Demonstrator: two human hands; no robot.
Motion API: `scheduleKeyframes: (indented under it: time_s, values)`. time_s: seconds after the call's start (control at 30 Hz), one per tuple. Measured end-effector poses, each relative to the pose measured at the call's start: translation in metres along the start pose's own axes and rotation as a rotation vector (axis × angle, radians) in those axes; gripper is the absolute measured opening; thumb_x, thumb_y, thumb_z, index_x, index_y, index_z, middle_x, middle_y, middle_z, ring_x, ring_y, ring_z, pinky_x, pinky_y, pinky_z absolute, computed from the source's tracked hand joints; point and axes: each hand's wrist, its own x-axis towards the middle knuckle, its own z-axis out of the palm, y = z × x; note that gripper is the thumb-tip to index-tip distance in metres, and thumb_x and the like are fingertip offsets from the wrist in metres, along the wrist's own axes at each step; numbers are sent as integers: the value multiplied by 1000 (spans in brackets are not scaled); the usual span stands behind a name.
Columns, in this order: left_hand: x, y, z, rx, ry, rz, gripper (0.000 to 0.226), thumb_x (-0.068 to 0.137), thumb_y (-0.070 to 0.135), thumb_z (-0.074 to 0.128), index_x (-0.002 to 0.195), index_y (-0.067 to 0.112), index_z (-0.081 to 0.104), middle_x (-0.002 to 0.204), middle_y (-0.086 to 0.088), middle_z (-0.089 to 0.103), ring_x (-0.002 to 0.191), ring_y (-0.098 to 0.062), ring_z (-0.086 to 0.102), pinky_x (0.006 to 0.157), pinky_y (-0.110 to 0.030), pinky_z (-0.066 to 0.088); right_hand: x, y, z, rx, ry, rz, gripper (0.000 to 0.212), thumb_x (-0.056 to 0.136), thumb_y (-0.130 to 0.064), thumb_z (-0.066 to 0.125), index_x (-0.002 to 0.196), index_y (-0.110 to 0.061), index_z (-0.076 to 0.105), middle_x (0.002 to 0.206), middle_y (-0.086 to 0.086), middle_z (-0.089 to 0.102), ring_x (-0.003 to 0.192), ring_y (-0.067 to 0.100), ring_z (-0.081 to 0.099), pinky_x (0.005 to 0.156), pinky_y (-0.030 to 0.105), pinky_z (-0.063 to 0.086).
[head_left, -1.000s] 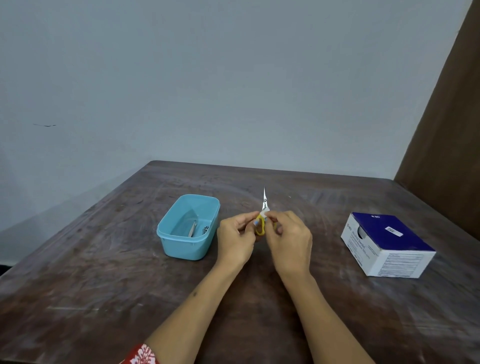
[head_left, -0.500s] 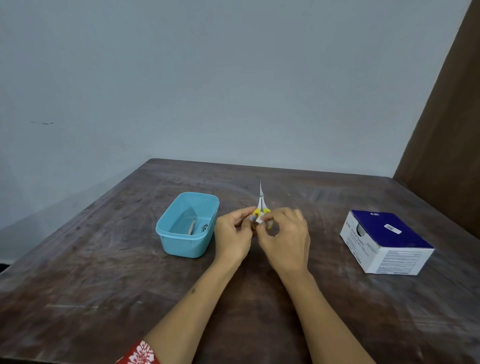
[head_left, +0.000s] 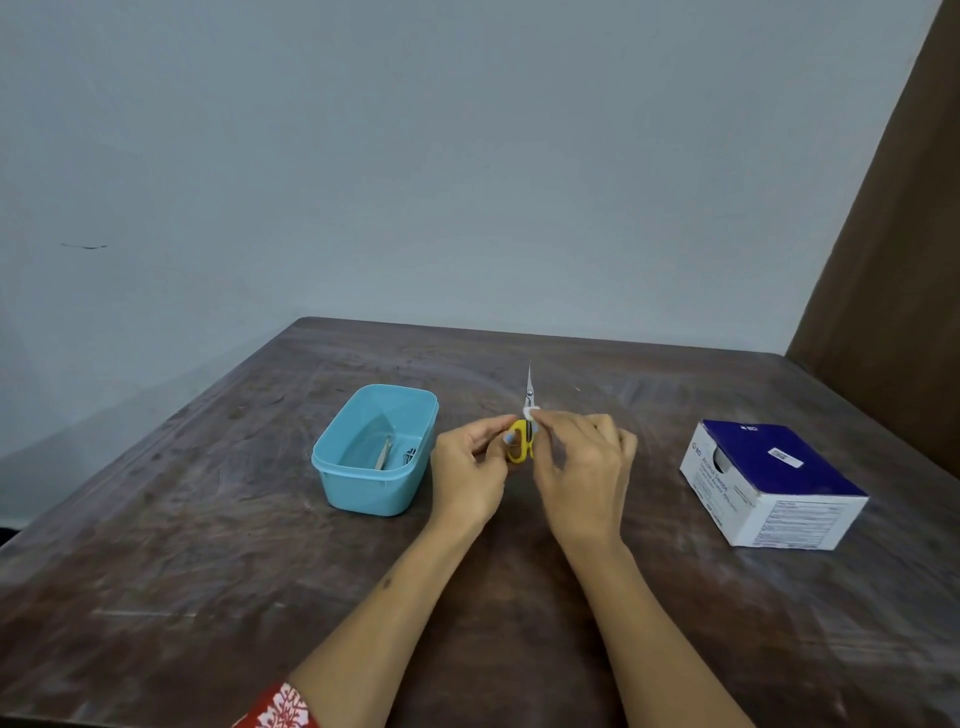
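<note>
Small scissors with yellow handles and thin pointed steel blades stand upright above the middle of the table, tips pointing away from me. My left hand pinches the yellow handles from the left. My right hand pinches a small white swab against the scissors just above the handles, at the base of the blades. The lower part of the handles is hidden between my fingers.
A light blue plastic tub stands left of my hands with metal tools lying inside. A blue-and-white box of alcohol swabs sits at the right. The dark wooden table meets a pale wall; a brown panel stands at the right.
My right hand's fingers have shifted along the scissors, from the handles up to the base of the blades, with the white swab. The left hand keeps its hold in the same place.
</note>
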Motion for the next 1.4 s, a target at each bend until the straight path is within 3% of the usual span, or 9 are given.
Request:
scheduleKeyframes:
  time_s: [0.17, 0.3, 0.43, 0.53, 0.7, 0.83, 1.13, 1.27, 1.4]
  values:
    - [0, 2, -1, -51, 58, 17, 23, 89, -2, 56, 105, 9, 68, 88, -4, 72, 74, -5, 70, 68, -23, 59, 0, 3, 1, 75, -104, 224, 26, 82, -2, 62, 98, -20, 73, 80, 0, 72, 81, 23, 60, 78, 28, 28]
    - [2, 0, -1, 33, 51, 35, 22, 89, 2, 57, 107, 8, 68, 95, -7, 73, 84, -19, 70, 76, -38, 59, 2, 1, 0, 107, -45, 75, 30, 76, 8, 66, 95, -13, 74, 78, 2, 72, 73, 23, 63, 76, 19, 28]
    - [2, 1, -2, -13, 64, 26, 21, 88, 1, 58, 106, 6, 68, 86, 2, 72, 77, -8, 70, 67, -25, 59, 2, 1, 2, 161, -49, 108, 29, 78, 8, 64, 97, -12, 74, 81, 4, 73, 75, 25, 65, 81, 17, 33]
    - [2, 2, -2, -40, 66, 26, 22, 88, -2, 57, 104, 10, 68, 84, 6, 71, 75, -2, 70, 65, -18, 57, 3, 4, 4, 183, -122, 222, 28, 83, 2, 60, 101, -16, 73, 82, 6, 73, 76, 28, 64, 80, 34, 48]
    - [1, 3, -1, -24, 59, 45, 22, 88, 0, 57, 107, 5, 67, 89, -2, 72, 79, -7, 69, 71, -22, 58, 4, 1, 2, 179, -20, 134, 25, 79, 5, 66, 96, -12, 75, 79, 5, 72, 74, 26, 64, 78, 19, 35]
    - [2, 4, -1, -76, 66, 41, 22, 88, -2, 57, 105, 7, 67, 85, 2, 71, 75, -2, 69, 66, -17, 56, 3, 1, 4, 314, -91, 318, 23, 84, -1, 63, 101, -13, 73, 87, 3, 75, 75, 16, 68, 76, 28, 53]
    - [3, 3, -2, -109, 134, 59, 21, 87, 1, 59, 99, 17, 67, 87, 4, 71, 80, -5, 70, 67, -17, 56, 5, 4, 8, 620, -217, 661, 9, 80, -11, 72, 89, -11, 74, 67, -4, 71, 60, 6, 69, 65, 22, 55]
    - [4, 1, 0, -45, 142, 49, 21, 88, 2, 59, 107, 6, 67, 98, -7, 72, 91, -18, 69, 80, -34, 57, 3, 0, 4, 405, -4, 425, 7, 77, -10, 73, 81, -14, 74, 70, -4, 71, 62, 5, 65, 63, 13, 48]
    - [1, 0, 2, -21, 74, 30, 23, 88, 2, 59, 109, 7, 67, 99, -8, 73, 89, -15, 70, 79, -34, 58, 0, 0, 4, 242, 22, 110, 13, 77, 0, 70, 86, -8, 75, 83, 4, 71, 76, 20, 62, 67, 29, 51]
